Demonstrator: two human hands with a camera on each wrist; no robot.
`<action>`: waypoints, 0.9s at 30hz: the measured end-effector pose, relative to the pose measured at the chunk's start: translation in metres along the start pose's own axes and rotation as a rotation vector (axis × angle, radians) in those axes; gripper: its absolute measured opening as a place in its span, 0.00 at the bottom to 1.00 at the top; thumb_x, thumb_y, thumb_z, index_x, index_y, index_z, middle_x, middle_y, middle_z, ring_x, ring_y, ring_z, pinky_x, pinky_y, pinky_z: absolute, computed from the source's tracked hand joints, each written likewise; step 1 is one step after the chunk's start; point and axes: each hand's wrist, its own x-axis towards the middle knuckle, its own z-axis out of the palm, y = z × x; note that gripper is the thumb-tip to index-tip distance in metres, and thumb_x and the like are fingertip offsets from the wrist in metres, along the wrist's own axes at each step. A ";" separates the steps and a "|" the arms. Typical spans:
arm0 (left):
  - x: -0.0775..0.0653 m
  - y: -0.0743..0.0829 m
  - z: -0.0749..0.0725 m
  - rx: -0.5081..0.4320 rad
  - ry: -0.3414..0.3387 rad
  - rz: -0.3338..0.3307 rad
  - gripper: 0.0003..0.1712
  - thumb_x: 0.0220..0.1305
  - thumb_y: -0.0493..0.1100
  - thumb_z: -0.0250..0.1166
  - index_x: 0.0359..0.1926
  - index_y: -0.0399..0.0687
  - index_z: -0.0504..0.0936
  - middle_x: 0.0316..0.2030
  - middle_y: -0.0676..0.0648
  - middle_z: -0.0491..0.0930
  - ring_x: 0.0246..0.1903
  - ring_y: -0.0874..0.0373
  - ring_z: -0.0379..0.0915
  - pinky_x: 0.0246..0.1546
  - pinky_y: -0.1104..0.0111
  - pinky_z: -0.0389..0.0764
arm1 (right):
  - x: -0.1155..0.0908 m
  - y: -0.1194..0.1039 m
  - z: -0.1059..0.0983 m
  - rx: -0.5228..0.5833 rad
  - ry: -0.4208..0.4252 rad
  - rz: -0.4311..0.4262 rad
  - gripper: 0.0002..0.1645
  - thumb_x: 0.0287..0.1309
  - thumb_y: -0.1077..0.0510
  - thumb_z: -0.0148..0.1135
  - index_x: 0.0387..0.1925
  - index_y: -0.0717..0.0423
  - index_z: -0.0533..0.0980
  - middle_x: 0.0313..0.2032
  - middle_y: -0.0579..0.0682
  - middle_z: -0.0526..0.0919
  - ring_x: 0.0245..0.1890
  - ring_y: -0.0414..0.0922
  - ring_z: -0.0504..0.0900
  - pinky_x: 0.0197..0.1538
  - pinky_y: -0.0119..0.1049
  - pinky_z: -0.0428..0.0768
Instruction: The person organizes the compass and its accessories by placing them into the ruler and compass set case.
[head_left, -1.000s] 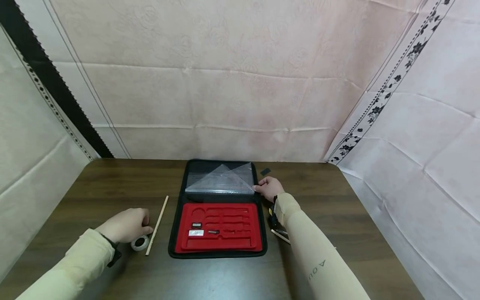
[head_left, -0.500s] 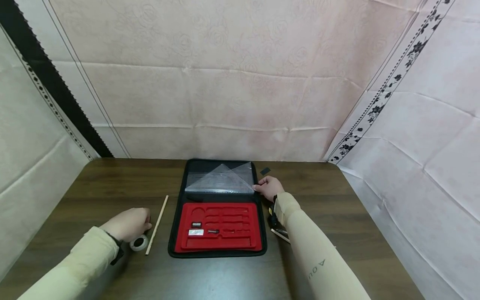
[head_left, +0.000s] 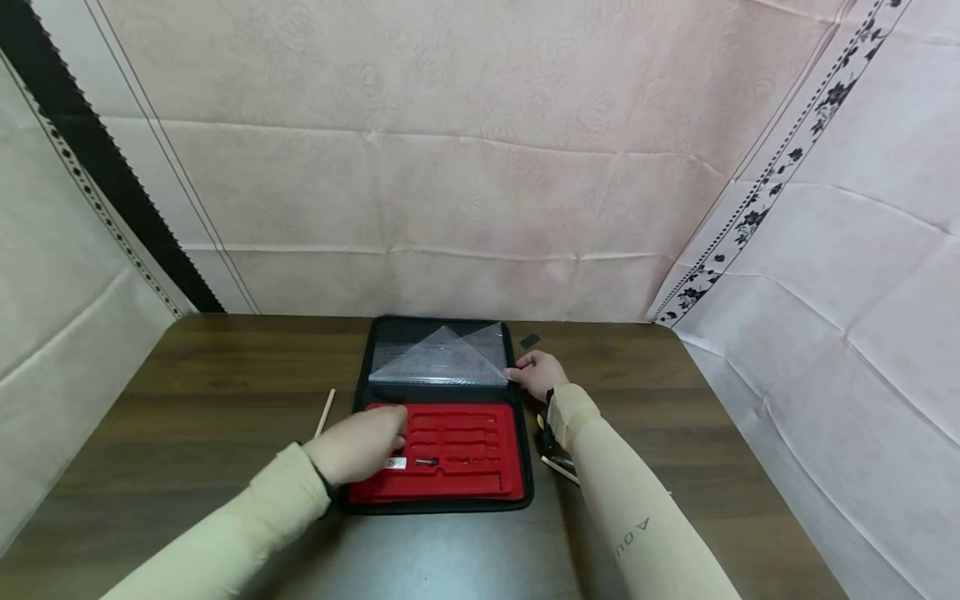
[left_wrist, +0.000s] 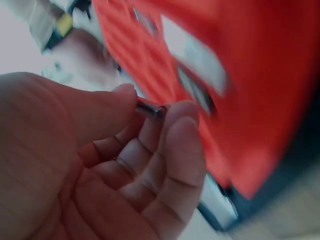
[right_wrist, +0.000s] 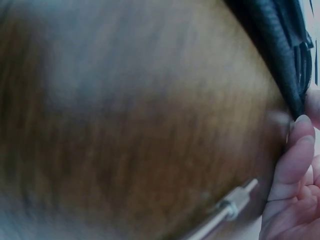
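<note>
A black zippered case (head_left: 442, 507) lies unfolded on the table, with a moulded red tray (head_left: 465, 433) in its near half. My left hand (head_left: 363, 442) is over the tray's left side. In the left wrist view, its thumb and fingertips pinch a small dark metal cylinder (left_wrist: 151, 110). A white-labelled piece (head_left: 397, 463) and a small dark piece (head_left: 427, 462) sit in tray slots. My right hand (head_left: 538, 377) grips the case's right edge, near the hinge. Clear plastic flaps (head_left: 442, 358) cover the far half.
A pale thin stick (head_left: 325, 412) lies left of the case, partly behind my left hand. Black and yellow items (head_left: 551, 442) lie beside my right sleeve. A metal-tipped tool (right_wrist: 232, 202) shows in the right wrist view. A dark flat piece (head_left: 530, 342) rests behind my right hand.
My left hand has moved right, from beside the white tape roll and stick to over the red tray. The roll is now hidden. The right hand keeps its hold on the case.
</note>
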 end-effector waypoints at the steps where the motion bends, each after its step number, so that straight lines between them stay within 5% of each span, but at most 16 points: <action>1: 0.003 0.007 0.004 0.005 0.004 0.041 0.08 0.63 0.36 0.65 0.33 0.45 0.72 0.24 0.52 0.69 0.25 0.60 0.68 0.31 0.64 0.75 | 0.000 0.000 0.000 0.000 0.001 0.001 0.20 0.57 0.50 0.69 0.43 0.59 0.75 0.35 0.54 0.80 0.34 0.47 0.79 0.37 0.40 0.75; 5: 0.016 0.029 0.019 0.006 -0.025 0.119 0.09 0.61 0.37 0.67 0.32 0.49 0.72 0.24 0.54 0.69 0.26 0.62 0.68 0.31 0.66 0.74 | 0.003 0.001 0.002 0.001 0.005 0.009 0.20 0.56 0.49 0.70 0.43 0.58 0.75 0.35 0.53 0.79 0.34 0.47 0.79 0.38 0.40 0.75; 13: 0.040 0.043 0.038 0.004 -0.046 0.113 0.10 0.59 0.44 0.70 0.30 0.53 0.75 0.22 0.56 0.70 0.23 0.64 0.67 0.29 0.69 0.74 | 0.008 0.004 0.002 -0.001 0.008 0.006 0.21 0.56 0.47 0.70 0.42 0.57 0.75 0.35 0.53 0.79 0.34 0.47 0.78 0.37 0.40 0.75; 27: 0.042 0.040 0.031 -0.123 -0.070 0.100 0.11 0.60 0.41 0.70 0.25 0.52 0.76 0.19 0.56 0.70 0.22 0.62 0.67 0.27 0.68 0.72 | 0.008 0.006 0.002 0.003 0.015 0.011 0.20 0.55 0.48 0.70 0.41 0.57 0.75 0.33 0.53 0.79 0.33 0.47 0.79 0.36 0.39 0.74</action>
